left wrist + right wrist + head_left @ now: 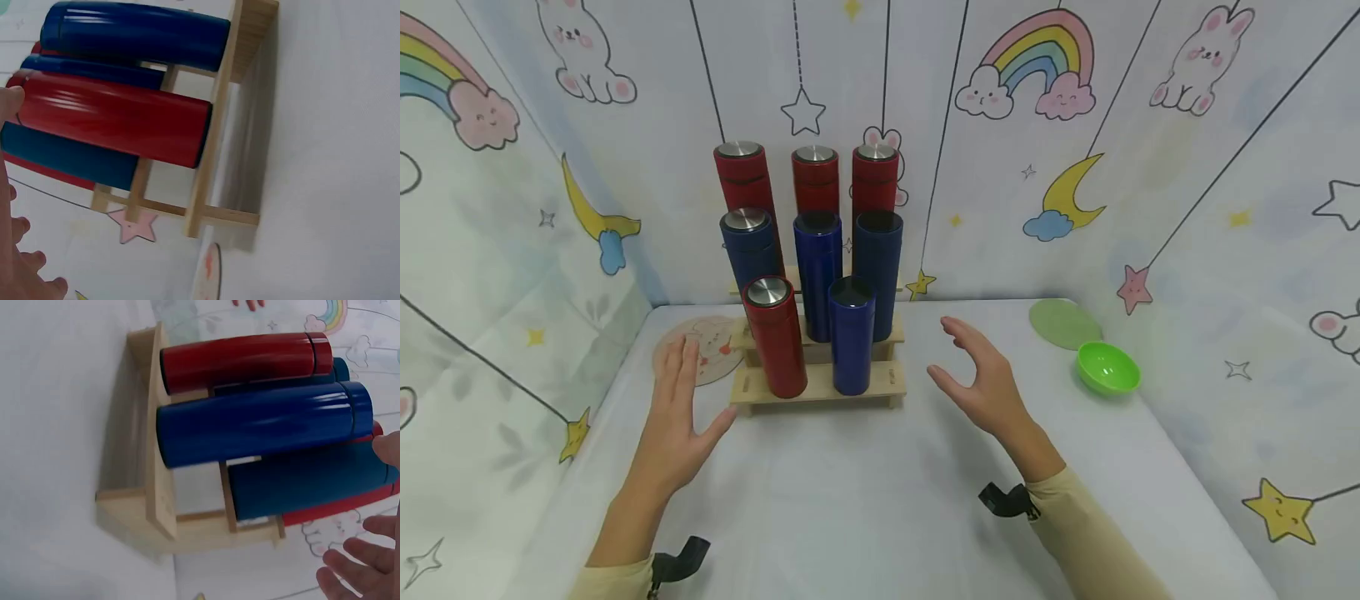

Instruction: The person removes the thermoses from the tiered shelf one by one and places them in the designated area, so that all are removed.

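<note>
A tiered wooden rack (pixel 820 385) holds several upright thermos flasks in three rows. On its front step stand a red flask (pixel 778 342) with a silver top and a blue flask (pixel 852 342) with a dark top. Three blue flasks fill the middle step, among them one at the right (pixel 880 275); three red ones stand at the back, partly hidden. My left hand (pixel 673 429) is left of the rack, fingers extended and thumb spread, holding nothing. To the right of the rack my right hand (pixel 985 387) hovers with nothing in it, fingers slightly bent.
A bright green bowl (pixel 1108 368) sits at the table's right, with a pale green round mat (pixel 1064 323) behind it. At the back left, a round patterned mat (pixel 707 350) lies partly behind my left hand. Patterned curtains (pixel 985 167) enclose the white table (pixel 850 492).
</note>
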Demonstrator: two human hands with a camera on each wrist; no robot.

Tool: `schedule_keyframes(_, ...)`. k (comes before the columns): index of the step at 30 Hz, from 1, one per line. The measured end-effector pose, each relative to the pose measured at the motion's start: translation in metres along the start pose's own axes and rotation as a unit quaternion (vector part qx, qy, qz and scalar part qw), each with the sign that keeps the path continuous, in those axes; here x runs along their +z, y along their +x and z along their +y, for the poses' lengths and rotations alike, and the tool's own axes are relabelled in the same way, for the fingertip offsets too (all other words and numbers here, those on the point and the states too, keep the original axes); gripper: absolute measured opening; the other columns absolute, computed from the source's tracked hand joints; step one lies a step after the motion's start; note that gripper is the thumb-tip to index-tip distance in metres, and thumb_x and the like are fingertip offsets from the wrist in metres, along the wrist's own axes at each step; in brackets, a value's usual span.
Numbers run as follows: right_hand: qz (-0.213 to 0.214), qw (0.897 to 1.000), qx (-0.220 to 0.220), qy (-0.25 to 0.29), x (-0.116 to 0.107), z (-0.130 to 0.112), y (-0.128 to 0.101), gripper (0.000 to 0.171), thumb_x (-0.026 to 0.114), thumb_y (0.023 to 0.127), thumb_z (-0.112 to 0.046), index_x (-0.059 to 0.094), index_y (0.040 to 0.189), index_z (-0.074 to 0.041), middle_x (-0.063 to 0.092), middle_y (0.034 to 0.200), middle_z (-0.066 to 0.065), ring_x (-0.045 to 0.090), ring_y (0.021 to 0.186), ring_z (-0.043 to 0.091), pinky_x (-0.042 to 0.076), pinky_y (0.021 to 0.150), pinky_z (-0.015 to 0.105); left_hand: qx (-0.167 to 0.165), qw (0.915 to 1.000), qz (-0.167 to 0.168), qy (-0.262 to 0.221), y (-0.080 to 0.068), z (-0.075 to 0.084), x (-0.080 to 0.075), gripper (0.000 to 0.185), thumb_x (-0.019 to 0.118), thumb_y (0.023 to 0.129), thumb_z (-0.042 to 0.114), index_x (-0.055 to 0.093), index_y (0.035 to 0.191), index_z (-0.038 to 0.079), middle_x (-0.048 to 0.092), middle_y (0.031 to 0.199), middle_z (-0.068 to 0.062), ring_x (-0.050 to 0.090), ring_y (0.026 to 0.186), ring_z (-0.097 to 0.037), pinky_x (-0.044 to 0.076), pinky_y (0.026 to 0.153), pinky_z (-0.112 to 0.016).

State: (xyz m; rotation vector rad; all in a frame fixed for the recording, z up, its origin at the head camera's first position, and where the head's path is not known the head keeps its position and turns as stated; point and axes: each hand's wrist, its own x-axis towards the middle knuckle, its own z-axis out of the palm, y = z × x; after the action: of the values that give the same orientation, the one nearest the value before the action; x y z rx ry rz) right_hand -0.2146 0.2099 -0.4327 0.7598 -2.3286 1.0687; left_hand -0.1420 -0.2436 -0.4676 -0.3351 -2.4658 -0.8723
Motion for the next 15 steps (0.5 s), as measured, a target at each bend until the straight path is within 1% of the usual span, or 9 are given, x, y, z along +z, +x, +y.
schedule_keyframes(2, -0.003, 1.0, 0.001, 0.019, 0.006, 0.001, 0.006, 0.07, 0.084, 0.095, -0.021, 0.056, 0.158, -0.009, 0.058, 0.158, 0.004, 0.06, 0.138, 0.026, 0.051, 0.113, 0.049, -0.005, 0.9997, -0.001, -0.026, 0.003, -0.007, 0.007, 0.099, 0.077, 0.095, 0.03, 0.021, 0.175, 0.019, 0.016, 0.181, -0.009, 0.012, 0.164, -0.038, 0.018, 0.127, -0.069)
schedule_keyframes(5, -0.029, 0.998, 0.007, 0.049, 0.016, 0.001, 0.012, 0.07, 0.084, 0.096, -0.022, 0.055, 0.158, -0.009, 0.058, 0.158, 0.005, 0.058, 0.141, 0.026, 0.051, 0.114, 0.047, -0.011, 0.9985, 0.005, -0.053, 0.006, -0.017, 0.016, 0.092, 0.078, 0.094, 0.025, 0.03, 0.173, 0.019, 0.027, 0.178, -0.008, 0.022, 0.162, -0.037, 0.022, 0.125, -0.071)
schedule_keyframes(7, -0.048, 0.996, 0.018, 0.067, 0.022, 0.002, 0.013, 0.07, 0.083, 0.098, -0.024, 0.054, 0.159, -0.01, 0.058, 0.158, 0.005, 0.056, 0.143, 0.025, 0.051, 0.114, 0.046, -0.014, 0.9975, 0.005, -0.069, 0.007, -0.024, 0.022, 0.09, 0.079, 0.093, 0.023, 0.034, 0.172, 0.019, 0.03, 0.177, -0.007, 0.025, 0.161, -0.037, 0.024, 0.124, -0.072)
schedule_keyframes(9, -0.06, 0.994, 0.031, 0.083, 0.025, 0.002, 0.014, 0.069, 0.082, 0.098, -0.024, 0.054, 0.159, -0.01, 0.057, 0.158, 0.005, 0.056, 0.143, 0.026, 0.052, 0.113, 0.047, -0.016, 0.9963, 0.003, -0.084, 0.009, -0.03, 0.029, 0.088, 0.078, 0.094, 0.02, 0.035, 0.171, 0.019, 0.031, 0.177, -0.006, 0.026, 0.161, -0.037, 0.025, 0.125, -0.069)
schedule_keyframes(10, -0.061, 0.993, 0.037, 0.093, 0.028, 0.002, 0.015, 0.068, 0.082, 0.099, -0.023, 0.054, 0.159, -0.01, 0.058, 0.158, 0.006, 0.057, 0.143, 0.026, 0.052, 0.112, 0.048, -0.018, 0.9957, 0.002, -0.09, 0.009, -0.034, 0.032, 0.087, 0.078, 0.094, 0.019, 0.036, 0.171, 0.018, 0.031, 0.176, -0.006, 0.027, 0.161, -0.037, 0.026, 0.126, -0.065)
schedule_keyframes(12, -0.063, 0.991, 0.049, 0.104, 0.033, 0.002, 0.017, 0.068, 0.082, 0.099, -0.024, 0.055, 0.159, -0.01, 0.059, 0.157, 0.005, 0.058, 0.141, 0.025, 0.053, 0.111, 0.048, -0.021, 0.9941, -0.001, -0.107, 0.009, -0.04, 0.038, 0.085, 0.077, 0.096, 0.014, 0.037, 0.17, 0.016, 0.032, 0.176, -0.006, 0.029, 0.16, -0.036, 0.029, 0.128, -0.05)
schedule_keyframes(15, -0.075, 0.989, 0.061, 0.114, 0.042, 0.001, 0.021, 0.067, 0.082, 0.099, -0.026, 0.055, 0.158, -0.011, 0.061, 0.154, 0.006, 0.06, 0.139, 0.025, 0.054, 0.11, 0.048, -0.031, 0.9903, 0.002, -0.135, 0.009, -0.049, 0.045, 0.082, 0.077, 0.096, 0.008, 0.039, 0.169, 0.011, 0.036, 0.174, -0.008, 0.033, 0.158, -0.035, 0.031, 0.123, -0.026)
